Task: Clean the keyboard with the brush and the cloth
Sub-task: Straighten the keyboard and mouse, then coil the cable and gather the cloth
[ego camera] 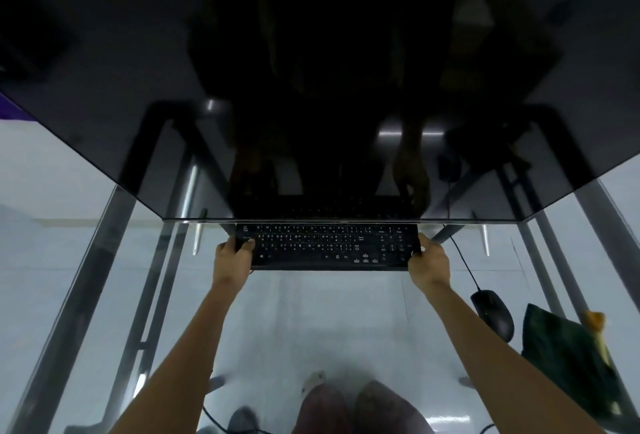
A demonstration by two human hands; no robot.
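Head view: your left hand (232,253) and right hand (429,260) each grip one short end of the keyboard (329,246), fingers curled round the edges. It sits at the near edge of the monitor (311,87) on the glass desk (62,225). Expect a light, rigid slab; keycaps can pop loose, so keep hold of the end frames, not the keys. Glass is slick and scratches, so lift rather than drag. Cloth (568,357) and what looks like the brush (597,329) lie to your right, past the mouse (493,312).
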